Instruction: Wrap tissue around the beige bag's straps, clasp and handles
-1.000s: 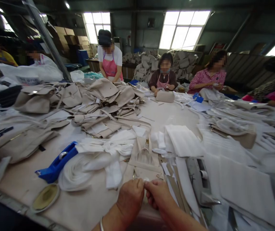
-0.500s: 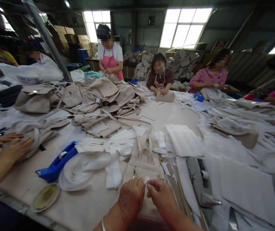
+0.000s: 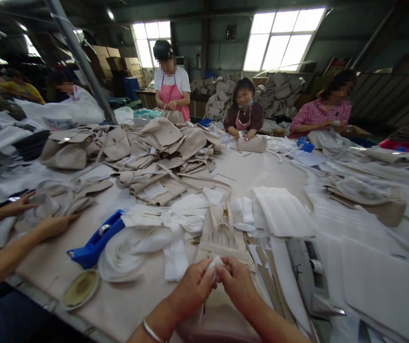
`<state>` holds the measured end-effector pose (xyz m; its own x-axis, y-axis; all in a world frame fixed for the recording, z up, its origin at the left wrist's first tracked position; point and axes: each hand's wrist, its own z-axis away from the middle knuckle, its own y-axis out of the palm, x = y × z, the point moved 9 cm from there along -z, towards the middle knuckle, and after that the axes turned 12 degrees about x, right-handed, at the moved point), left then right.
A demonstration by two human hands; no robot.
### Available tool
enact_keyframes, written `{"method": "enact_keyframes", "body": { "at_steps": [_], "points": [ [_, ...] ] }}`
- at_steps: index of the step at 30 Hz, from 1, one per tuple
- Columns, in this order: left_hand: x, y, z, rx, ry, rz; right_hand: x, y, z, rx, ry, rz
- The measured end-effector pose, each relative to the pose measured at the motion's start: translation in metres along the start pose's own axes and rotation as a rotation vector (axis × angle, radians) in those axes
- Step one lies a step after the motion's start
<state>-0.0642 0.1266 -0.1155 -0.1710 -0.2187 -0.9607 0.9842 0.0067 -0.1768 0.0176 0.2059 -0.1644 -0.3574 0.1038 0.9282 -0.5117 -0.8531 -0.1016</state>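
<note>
At the near edge of the table my left hand (image 3: 196,282) and my right hand (image 3: 235,276) meet, fingertips pinched together. Between them is a small piece of white wrapping (image 3: 214,265), soft like foam or tissue; whatever lies inside it is hidden. Beneath my hands lies a beige handbag (image 3: 222,240), with its handle and gold-coloured fittings pointing away from me. The near part of the bag is partly covered by my hands and forearms. Left of it sits a roll of white foam strip (image 3: 122,257).
A blue tape dispenser (image 3: 95,240) and a round dish (image 3: 80,289) are at left, a grey tape dispenser (image 3: 310,276) at right. White foam sheets (image 3: 386,276) lie stacked beyond it. Beige bags (image 3: 168,143) are heaped at centre-left. A co-worker's hands (image 3: 52,226) handle a bag at far left; others work across the table.
My hands have risen slightly off the bag with the white piece, which shows more now. The co-worker's hands at left have shifted on their bag. The whole view has swung slightly left.
</note>
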Motion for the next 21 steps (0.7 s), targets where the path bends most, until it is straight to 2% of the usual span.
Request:
{"method": "enact_keyframes", "body": {
  "at_steps": [2, 4, 9, 12, 16, 21],
  "points": [
    [0.007, -0.001, 0.0, 0.025, -0.004, 0.25, -0.002, 0.007, -0.007, 0.061, 0.026, -0.05],
    [0.011, -0.002, 0.0, 0.028, 0.012, 0.394, -0.003, 0.011, -0.012, 0.106, 0.047, -0.087],
    [0.022, -0.006, -0.001, 0.042, 0.057, 0.601, 0.013, 0.018, -0.017, 0.285, -0.134, -0.191],
    [0.026, -0.007, -0.002, 0.021, 0.06, 0.609, 0.017, 0.017, -0.014, 0.354, -0.176, -0.243],
    [0.02, -0.006, -0.003, 0.006, 0.027, 0.498, 0.022, 0.023, -0.011, 0.399, -0.132, -0.28],
    [0.0, -0.01, 0.009, 0.131, 0.045, 0.329, 0.022, 0.019, -0.012, 0.357, -0.129, -0.314]
  ]
}}
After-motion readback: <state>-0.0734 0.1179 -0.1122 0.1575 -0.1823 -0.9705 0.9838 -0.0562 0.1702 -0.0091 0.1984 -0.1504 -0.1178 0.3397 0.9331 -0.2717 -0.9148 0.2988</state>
